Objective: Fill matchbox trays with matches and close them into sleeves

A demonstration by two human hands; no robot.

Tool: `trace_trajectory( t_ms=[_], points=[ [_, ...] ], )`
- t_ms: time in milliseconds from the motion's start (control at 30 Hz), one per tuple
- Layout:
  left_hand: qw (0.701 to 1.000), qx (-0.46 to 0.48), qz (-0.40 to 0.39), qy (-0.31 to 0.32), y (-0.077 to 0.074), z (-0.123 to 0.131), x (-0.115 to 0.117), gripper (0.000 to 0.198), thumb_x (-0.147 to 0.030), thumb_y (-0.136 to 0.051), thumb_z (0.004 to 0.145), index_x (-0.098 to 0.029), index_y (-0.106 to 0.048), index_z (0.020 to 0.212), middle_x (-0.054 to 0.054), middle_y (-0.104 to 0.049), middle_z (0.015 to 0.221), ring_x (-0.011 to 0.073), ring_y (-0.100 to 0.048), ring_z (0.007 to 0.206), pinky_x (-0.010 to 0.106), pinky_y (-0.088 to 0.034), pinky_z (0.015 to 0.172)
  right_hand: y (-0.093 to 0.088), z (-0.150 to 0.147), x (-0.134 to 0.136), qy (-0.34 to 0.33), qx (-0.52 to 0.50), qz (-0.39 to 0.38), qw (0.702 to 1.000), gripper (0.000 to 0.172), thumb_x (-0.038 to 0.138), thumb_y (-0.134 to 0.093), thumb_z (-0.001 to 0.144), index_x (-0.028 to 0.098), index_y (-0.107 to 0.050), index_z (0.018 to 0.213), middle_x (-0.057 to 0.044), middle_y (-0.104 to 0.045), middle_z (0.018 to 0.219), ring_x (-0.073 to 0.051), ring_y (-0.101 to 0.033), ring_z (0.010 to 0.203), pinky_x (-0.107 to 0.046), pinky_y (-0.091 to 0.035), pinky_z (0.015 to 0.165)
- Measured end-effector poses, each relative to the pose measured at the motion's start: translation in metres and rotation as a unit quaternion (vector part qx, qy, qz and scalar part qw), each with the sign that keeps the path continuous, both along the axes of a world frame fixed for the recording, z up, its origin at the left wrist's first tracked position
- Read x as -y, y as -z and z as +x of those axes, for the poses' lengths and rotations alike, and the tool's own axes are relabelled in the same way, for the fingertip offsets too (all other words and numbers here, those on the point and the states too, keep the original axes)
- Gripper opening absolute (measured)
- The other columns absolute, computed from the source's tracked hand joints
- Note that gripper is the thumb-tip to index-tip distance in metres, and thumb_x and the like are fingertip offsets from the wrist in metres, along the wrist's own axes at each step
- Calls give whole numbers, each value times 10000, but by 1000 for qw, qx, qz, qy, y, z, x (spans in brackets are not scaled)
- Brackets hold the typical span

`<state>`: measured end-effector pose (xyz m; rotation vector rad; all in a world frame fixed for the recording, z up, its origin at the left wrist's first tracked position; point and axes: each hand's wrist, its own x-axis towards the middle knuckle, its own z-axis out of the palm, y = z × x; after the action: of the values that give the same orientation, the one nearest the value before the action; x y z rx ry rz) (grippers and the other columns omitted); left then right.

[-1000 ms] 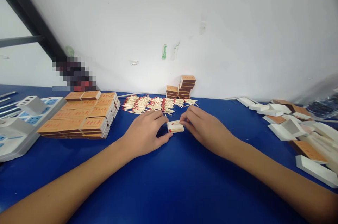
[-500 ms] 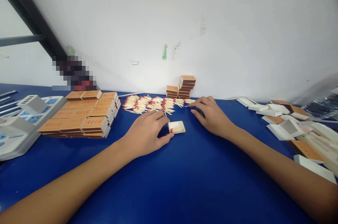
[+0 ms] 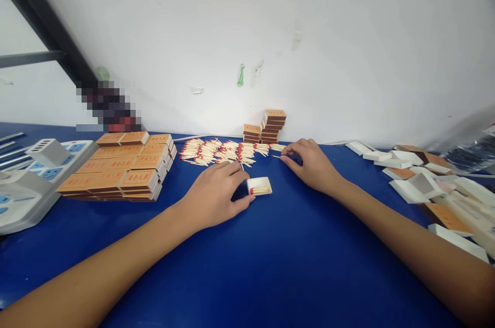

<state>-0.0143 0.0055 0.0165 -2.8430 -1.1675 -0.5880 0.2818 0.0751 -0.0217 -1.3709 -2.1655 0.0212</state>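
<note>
My left hand (image 3: pixel 218 193) grips the left end of a small white matchbox tray (image 3: pixel 264 182) between thumb and fingers, on the blue table. A few red-tipped matches lie in the tray, heads to the left. My right hand (image 3: pixel 309 163) is closed in a pinch on a single match (image 3: pixel 277 157), its red head pointing left. Just beyond both hands spreads a long pile of loose matches (image 3: pixel 228 152).
Stacked orange matchboxes (image 3: pixel 112 168) stand at the left, beside a white power strip (image 3: pixel 50 173). More matchboxes (image 3: pixel 275 124) are piled against the wall. White trays and orange sleeves (image 3: pixel 421 189) lie scattered at the right. A cable (image 3: pixel 332 143) runs along the wall.
My right hand has drawn slightly right and away from the pile, and a match now shows pinched in its fingers. My left hand and the tray have stayed put.
</note>
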Motion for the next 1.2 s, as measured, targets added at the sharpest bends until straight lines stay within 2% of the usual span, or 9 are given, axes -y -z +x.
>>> trace_trajectory(
  t_ms=[167,733,900,1067,1200],
  points=[
    [1000,-5,3,-1,-1,1,1,241,-381,-689,963,-175,-692,1087,86,-702,1060,279,-678,1017,431,-559,881,1,-4,2,-5,29,23,999,318,357,-527,1023,201,-726,1216,-132,-632,994,-323,-551,1018,-501,-477,958],
    [1000,-9,2,-4,-1,1,2,243,-386,-686,965,-181,-690,1095,86,-704,1064,276,-679,1017,424,-558,874,3,-4,2,-8,30,20,999,392,380,-487,1035,197,-724,1289,-138,-607,986,-322,-544,1009,-510,-484,965],
    [1000,-6,3,-1,0,0,1,240,-387,-682,967,-185,-687,1096,75,-697,1029,263,-679,980,407,-558,846,5,-3,0,-7,25,27,999,332,367,-508,1024,212,-730,1218,-134,-613,982,-325,-544,1006,-516,-480,956],
    [1000,-3,3,-2,-1,-2,0,241,-384,-691,963,-181,-691,1093,78,-699,1043,272,-683,998,417,-560,861,3,-3,0,-10,-7,16,1000,199,337,-564,998,220,-725,1009,-111,-627,936,-303,-550,960,-470,-480,892],
    [1000,-1,6,-1,-1,-2,0,253,-378,-693,961,-170,-693,1105,86,-703,1067,280,-686,1004,427,-566,859,2,-2,0,-5,-27,12,1000,188,335,-598,980,214,-720,1053,-109,-627,962,-297,-559,963,-463,-478,889]
  ],
)
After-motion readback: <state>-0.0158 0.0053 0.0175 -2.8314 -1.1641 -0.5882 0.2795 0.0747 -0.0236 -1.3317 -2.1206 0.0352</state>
